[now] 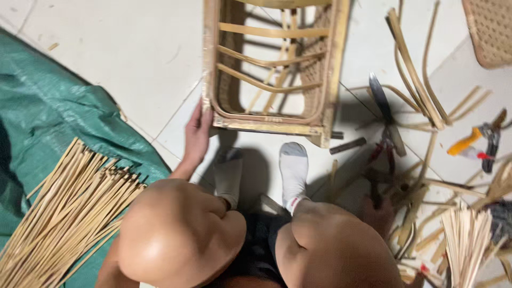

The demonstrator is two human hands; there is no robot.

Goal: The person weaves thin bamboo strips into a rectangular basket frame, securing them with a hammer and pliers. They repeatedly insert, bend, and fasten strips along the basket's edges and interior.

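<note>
Pale tiled floor [133, 53], rumpled green tarpaulin [42, 106].

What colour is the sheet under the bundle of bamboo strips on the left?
Green; the sheet shows best in the head view, under the pale bamboo strips.

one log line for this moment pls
left hand: steadies rattan frame corner | right hand: low among cane scraps, grip unclear | cane strip bundle on green tarp
</note>
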